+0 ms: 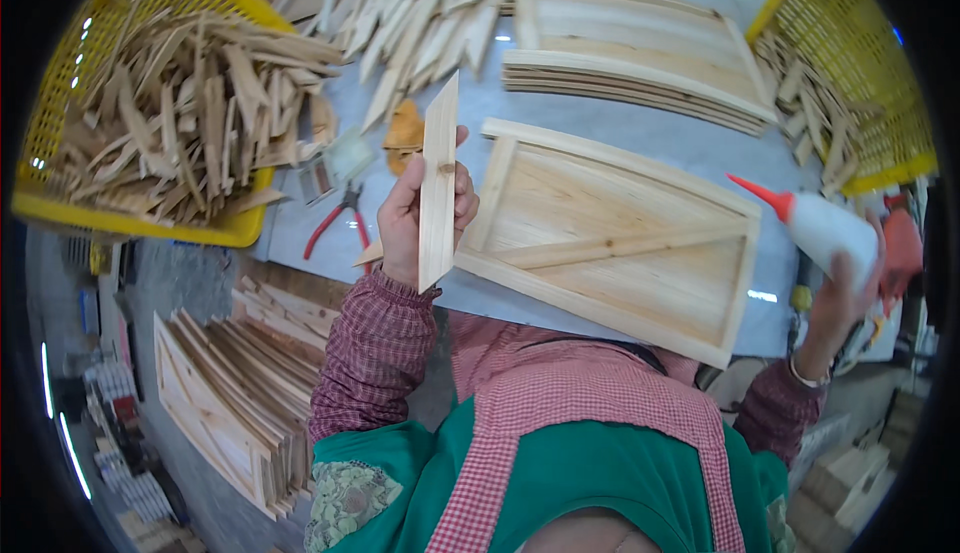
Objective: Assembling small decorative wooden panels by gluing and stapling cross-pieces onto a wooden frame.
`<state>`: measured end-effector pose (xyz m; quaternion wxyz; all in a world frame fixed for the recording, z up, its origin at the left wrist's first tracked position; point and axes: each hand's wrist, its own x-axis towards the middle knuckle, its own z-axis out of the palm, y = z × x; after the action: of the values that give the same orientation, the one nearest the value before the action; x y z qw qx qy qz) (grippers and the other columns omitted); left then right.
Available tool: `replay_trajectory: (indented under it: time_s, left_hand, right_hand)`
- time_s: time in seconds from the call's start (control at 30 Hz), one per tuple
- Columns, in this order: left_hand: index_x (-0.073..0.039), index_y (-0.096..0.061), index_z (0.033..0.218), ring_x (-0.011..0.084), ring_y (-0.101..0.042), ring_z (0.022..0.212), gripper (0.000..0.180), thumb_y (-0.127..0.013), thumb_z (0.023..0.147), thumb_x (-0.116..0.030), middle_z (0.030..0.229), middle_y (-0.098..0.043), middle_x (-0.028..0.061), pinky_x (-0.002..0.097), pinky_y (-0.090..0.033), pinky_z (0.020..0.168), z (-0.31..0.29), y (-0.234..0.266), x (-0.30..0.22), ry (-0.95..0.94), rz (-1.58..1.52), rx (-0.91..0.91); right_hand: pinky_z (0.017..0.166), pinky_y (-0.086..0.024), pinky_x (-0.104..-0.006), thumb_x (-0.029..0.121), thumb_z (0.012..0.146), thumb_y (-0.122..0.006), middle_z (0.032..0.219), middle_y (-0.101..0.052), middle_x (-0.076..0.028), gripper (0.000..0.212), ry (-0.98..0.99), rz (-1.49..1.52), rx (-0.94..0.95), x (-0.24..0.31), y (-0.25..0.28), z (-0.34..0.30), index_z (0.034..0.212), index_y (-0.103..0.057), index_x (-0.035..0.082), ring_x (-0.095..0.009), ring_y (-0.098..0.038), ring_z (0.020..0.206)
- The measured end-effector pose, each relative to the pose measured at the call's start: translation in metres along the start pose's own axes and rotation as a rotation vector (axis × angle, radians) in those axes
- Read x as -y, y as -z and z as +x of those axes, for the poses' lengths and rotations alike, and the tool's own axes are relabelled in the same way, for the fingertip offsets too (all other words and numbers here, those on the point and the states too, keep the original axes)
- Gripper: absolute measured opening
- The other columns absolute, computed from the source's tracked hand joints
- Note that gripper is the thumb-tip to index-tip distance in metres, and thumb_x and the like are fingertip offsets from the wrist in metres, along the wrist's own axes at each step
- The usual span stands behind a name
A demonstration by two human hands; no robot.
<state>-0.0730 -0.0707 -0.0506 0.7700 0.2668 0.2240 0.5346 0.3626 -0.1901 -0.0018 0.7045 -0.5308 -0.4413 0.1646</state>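
My left hand (402, 218) is closed around a short pale wood slat (439, 188) with slanted ends, held up above the table. At the right, my right hand (840, 303), somewhat blurred, grips a white glue bottle (825, 231) whose red pointed nozzle aims to the left. Between the two hands lies a framed wooden panel (630, 183) with one diagonal brace across it, close to the table's front edge. The slat is apart from the panel, and so is the nozzle.
Scrap strips fill a yellow basket (150, 230) at left; another yellow basket (840, 48) stands at far right. Behind the panel are stacked panels (630, 68) and a slat pile (410, 13). Red-handled pliers (335, 218) lie near my left hand. More panels (225, 403) stand below left.
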Motion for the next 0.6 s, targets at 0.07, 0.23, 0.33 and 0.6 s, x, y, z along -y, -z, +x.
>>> replay_trajectory:
  time_s: [0.07, 0.23, 0.33, 0.6]
  left_hand:
    - [-0.001, -0.049, 0.117, 0.0135, -0.045, 0.057, 0.041, -0.037, 0.099, -0.037, 0.077, -0.052, 0.0053, 0.0238, -0.037, 0.050, 0.009, -0.007, 0.017, -0.017, -0.025, -0.003]
    - [-0.004, -0.046, 0.095, 0.0122, -0.039, 0.058, 0.030, -0.034, 0.100, -0.031, 0.078, -0.046, 0.0058, 0.0234, -0.033, 0.048, 0.020, -0.044, 0.044, 0.016, -0.056, -0.038]
    - [-0.004, -0.046, 0.095, 0.0124, -0.039, 0.058, 0.031, -0.033, 0.100, -0.032, 0.078, -0.046, 0.0059, 0.0236, -0.033, 0.048, 0.027, -0.051, 0.056, 0.018, -0.071, -0.043]
    - [-0.003, -0.046, 0.091, 0.0125, -0.040, 0.059, 0.034, -0.033, 0.101, -0.033, 0.077, -0.047, 0.0063, 0.0242, -0.033, 0.049, 0.036, -0.070, 0.069, 0.034, -0.066, -0.125]
  right_hand:
    - [0.099, -0.042, -0.0444, 0.026, 0.083, -0.066, 0.125, -0.050, -0.019, 0.070, 0.179, -0.437, 0.047, 0.018, -0.028, -0.009, 0.136, -0.032, -0.006, -0.032, -0.050, 0.119]
    - [0.091, -0.048, -0.0481, 0.030, 0.075, -0.074, 0.114, -0.054, -0.020, 0.084, 0.090, 0.175, 0.177, 0.030, -0.079, -0.047, 0.134, -0.028, -0.008, -0.038, -0.060, 0.102]
    - [0.092, -0.048, -0.0501, 0.033, 0.075, -0.075, 0.114, -0.054, -0.020, 0.087, 0.056, 0.177, 0.276, 0.040, -0.095, -0.059, 0.135, -0.025, -0.005, -0.038, -0.059, 0.104]
    - [0.090, -0.049, -0.0526, 0.045, 0.072, -0.076, 0.115, -0.051, -0.021, 0.093, -0.003, 0.125, 0.320, 0.045, -0.099, -0.077, 0.136, -0.025, 0.002, -0.042, -0.058, 0.104]
